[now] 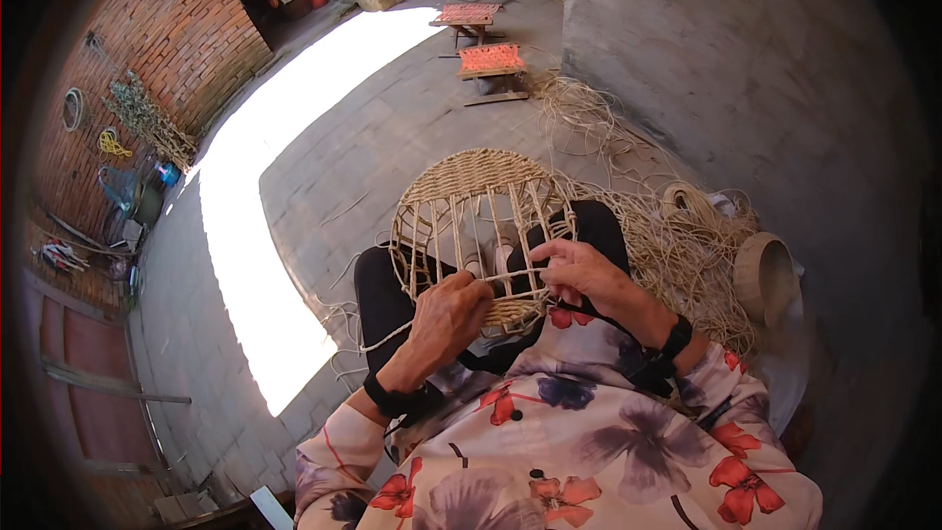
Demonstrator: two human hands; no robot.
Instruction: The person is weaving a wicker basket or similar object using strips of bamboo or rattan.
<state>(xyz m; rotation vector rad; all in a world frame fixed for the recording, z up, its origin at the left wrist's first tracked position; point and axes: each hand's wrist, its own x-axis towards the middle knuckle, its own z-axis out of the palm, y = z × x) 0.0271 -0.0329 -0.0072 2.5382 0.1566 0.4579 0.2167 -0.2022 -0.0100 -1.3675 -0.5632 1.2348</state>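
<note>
A round, half-woven straw basket frame (481,211) with bare upright ribs rests on my lap, tilted toward me. My left hand (446,314) grips its lower rim and pinches a pale straw strand (510,277) that runs across the ribs. My right hand (579,273) holds the same strand at the frame's right side, fingers closed on it. A loose end of straw (378,342) trails down to the left from my left hand.
A heap of loose straw (677,245) lies at my right, with a finished small woven basket (763,275) beside it. Two low stools with woven seats (491,64) stand farther off on the paved floor. A concrete wall (746,69) rises at right, a brick wall (167,39) at left.
</note>
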